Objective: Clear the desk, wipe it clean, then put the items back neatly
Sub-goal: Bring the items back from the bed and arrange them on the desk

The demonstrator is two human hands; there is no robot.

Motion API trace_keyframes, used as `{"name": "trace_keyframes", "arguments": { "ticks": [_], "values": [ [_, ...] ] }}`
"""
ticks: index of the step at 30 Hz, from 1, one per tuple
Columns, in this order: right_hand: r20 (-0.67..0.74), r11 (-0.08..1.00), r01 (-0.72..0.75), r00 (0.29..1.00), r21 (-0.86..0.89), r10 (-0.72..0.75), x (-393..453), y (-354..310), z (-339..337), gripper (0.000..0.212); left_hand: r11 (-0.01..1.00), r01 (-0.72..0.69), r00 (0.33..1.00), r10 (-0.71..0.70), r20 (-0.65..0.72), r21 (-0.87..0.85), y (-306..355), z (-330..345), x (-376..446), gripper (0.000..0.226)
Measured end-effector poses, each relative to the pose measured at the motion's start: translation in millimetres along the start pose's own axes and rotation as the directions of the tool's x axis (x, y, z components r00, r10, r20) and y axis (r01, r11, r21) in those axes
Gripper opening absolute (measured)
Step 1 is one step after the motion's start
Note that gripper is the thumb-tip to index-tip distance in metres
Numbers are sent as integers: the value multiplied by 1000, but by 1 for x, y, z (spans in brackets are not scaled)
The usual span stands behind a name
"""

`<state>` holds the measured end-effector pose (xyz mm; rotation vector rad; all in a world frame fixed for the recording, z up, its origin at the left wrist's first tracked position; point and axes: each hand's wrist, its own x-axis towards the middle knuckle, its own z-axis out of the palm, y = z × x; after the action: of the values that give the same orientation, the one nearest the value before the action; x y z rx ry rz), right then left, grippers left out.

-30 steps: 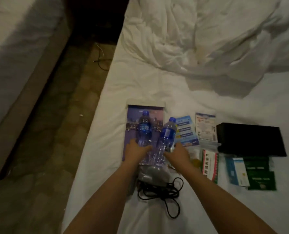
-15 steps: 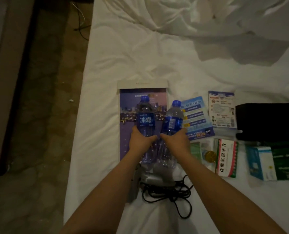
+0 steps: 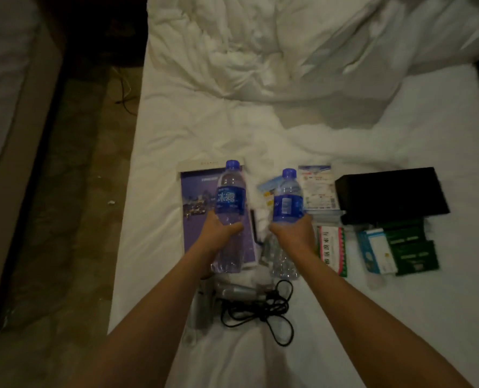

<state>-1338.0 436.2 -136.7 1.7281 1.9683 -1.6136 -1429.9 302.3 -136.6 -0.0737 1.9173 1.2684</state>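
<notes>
— The hands?
— The left hand (image 3: 218, 231) grips one blue-labelled water bottle (image 3: 230, 200); the right hand (image 3: 294, 233) grips a second bottle (image 3: 287, 204).
— Where?
— Both upright above the white bed (image 3: 344, 317) (booklet (image 3: 197, 203) and black cable (image 3: 260, 309) beneath).

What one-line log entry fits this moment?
left hand: grips left bottle | right hand: grips right bottle | place: bed
</notes>
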Motion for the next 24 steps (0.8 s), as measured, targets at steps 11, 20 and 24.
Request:
{"name": "trace_keyframes", "arguments": {
  "ticks": [11, 20, 24],
  "values": [
    [-326, 925, 146, 945, 351, -25, -159, 70, -250, 62, 948, -291, 893, 221, 393, 128, 79, 194, -182, 32],
    [-619, 756, 282, 759, 590, 200, -311, 247, -472, 63, 874, -449, 664, 186, 724, 187, 49, 413, -398, 47],
    [-704, 682, 351, 624, 641, 340, -383, 344, -540, 61, 845, -500, 502, 104, 859, 190, 7, 513, -493, 48]
  ]
}}
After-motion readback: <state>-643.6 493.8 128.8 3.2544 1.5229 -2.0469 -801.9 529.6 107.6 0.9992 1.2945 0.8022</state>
